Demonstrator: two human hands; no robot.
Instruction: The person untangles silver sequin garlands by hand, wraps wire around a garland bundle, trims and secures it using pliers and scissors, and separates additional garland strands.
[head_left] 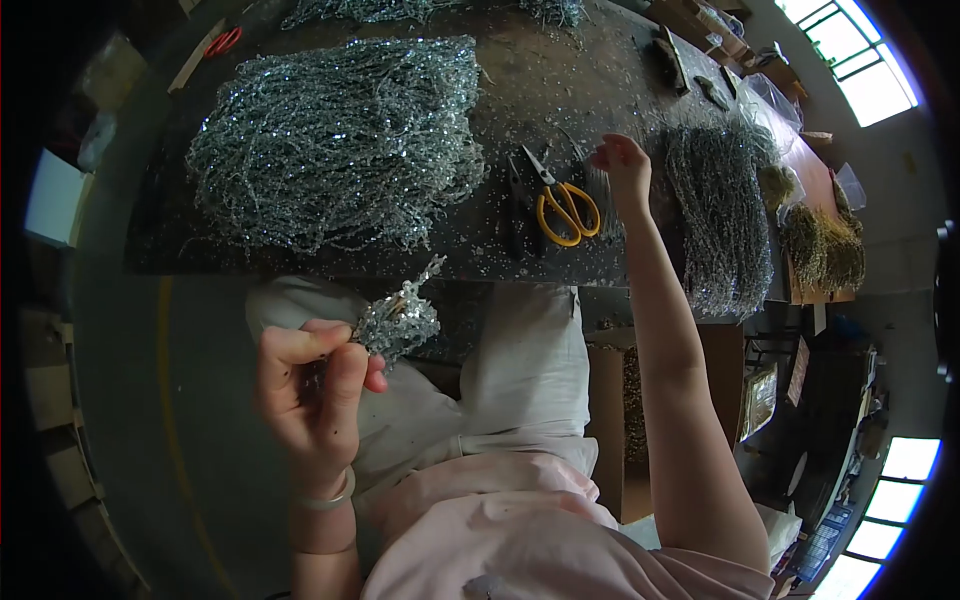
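Note:
My left hand [318, 385] is closed in a pinch, held above my lap. Between its thumb and fingers is a small bunch of silver glittery sprigs [398, 325], its tips pointing up and to the right. My right hand [624, 165] reaches over the dark table, its fingers curled together beside a bundle of thin grey wires [600, 190]. Whether it grips any of them is too small to tell. Scissors with yellow handles [570, 217] lie half-open just left of that hand. A large heap of silver glittery strands [340, 145] covers the left of the table.
Right of my right arm, a row of grey glittery strands [722, 210] hangs over the edge of the table [540, 85]. Gold-coloured strands [825, 250] are farther right. A cardboard box [608, 430] stands below the table. Red rings [223, 41] lie at the far left corner.

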